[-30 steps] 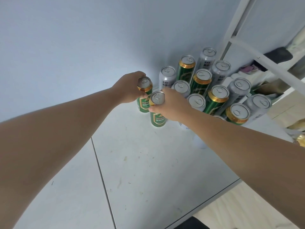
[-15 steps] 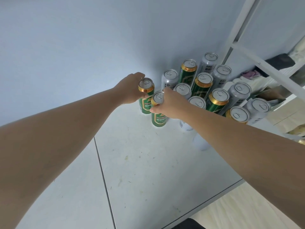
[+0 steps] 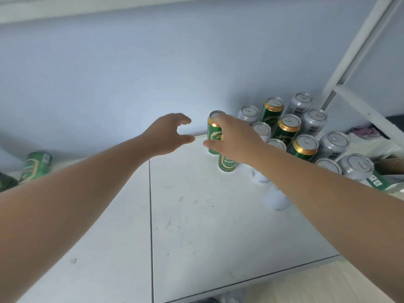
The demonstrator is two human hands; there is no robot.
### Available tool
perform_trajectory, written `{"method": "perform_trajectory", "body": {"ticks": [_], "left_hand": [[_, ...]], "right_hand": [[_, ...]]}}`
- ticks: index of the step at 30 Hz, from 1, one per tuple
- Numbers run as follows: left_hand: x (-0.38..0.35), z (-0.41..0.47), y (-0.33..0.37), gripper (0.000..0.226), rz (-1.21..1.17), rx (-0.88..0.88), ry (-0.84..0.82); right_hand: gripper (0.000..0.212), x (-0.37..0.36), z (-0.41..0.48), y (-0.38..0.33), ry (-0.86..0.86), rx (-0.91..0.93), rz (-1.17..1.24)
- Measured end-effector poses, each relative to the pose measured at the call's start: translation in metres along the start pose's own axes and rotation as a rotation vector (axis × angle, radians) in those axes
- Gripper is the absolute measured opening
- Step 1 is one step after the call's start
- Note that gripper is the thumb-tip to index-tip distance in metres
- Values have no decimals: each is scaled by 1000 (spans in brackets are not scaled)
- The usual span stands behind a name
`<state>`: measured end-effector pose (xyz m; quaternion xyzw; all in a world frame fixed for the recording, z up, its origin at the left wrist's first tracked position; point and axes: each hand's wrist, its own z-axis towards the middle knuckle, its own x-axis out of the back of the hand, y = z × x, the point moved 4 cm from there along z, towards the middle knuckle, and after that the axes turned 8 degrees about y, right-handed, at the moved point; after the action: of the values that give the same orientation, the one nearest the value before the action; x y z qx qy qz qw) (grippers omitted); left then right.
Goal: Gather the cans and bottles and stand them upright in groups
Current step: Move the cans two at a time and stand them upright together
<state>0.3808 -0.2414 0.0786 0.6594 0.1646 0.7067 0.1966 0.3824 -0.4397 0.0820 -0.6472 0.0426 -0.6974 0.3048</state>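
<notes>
Several green-and-gold and silver cans (image 3: 303,145) stand upright in a tight group against the blue wall at the right. A green can (image 3: 213,133) stands at the group's left end, and a second green can (image 3: 227,164) is just in front of it. My left hand (image 3: 168,134) hovers left of them, fingers curved apart and holding nothing. My right hand (image 3: 235,138) is over the second can with thumb and fingers spread, hiding its top. Another green can (image 3: 36,166) is far left by the wall.
Two white containers (image 3: 276,200) stand under my right forearm. A white metal frame (image 3: 358,62) rises at the right, with cloth (image 3: 363,131) behind it. A dark green object (image 3: 6,182) shows at the left edge. The white surface's front edge (image 3: 262,278) runs below.
My left hand has let go of the leftmost green can and pulled back to the left. My right hand's fingers have loosened over the second can. The view has tilted up.
</notes>
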Motion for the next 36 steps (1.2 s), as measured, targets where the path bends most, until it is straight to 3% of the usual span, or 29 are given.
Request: {"method": "perform_trajectory", "body": {"ticks": [4,17,29,36], "left_hand": [[24,-49,-10,50,-28,87,74],[60,-244,-117,50,-56,491,216],[104,-343,-254,49,-121,660,250],[125,-361,-338,48,-94,670,202]], "right_hand": [[68,-13,-6,-18,-74,74,58],[64,-105,-42,-119,-362,242,170],[58,-208,-51,-264,-538,283,116],[62,-276,-56,-320,-618,196,88]]}}
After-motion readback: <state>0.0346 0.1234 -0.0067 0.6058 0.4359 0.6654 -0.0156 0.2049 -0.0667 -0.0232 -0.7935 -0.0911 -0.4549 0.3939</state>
